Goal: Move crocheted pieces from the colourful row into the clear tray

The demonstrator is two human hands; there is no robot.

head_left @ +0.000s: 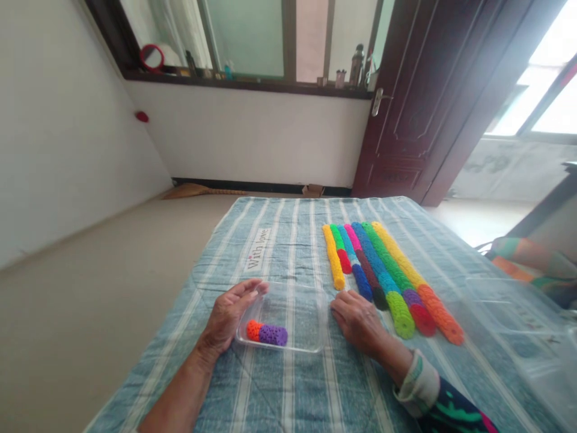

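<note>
Clear tub (302,347): sat lower middle of the frame, short orange-and-purple roll (273,334) lying crossways inside.
Left hand (228,316): had hold of the tub's left side, thumb up top.
Right hand (358,319): palm down, fingers bunched, couldn't tell if they gripped anything tbh.
Yellow roll (333,258): right of centre, just beyond the right hand (the nearer one), long axis ran up-frame, far end leaning slightly left.

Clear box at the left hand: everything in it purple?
No, an orange piece lies end to end with the purple piece in the clear box.
</note>
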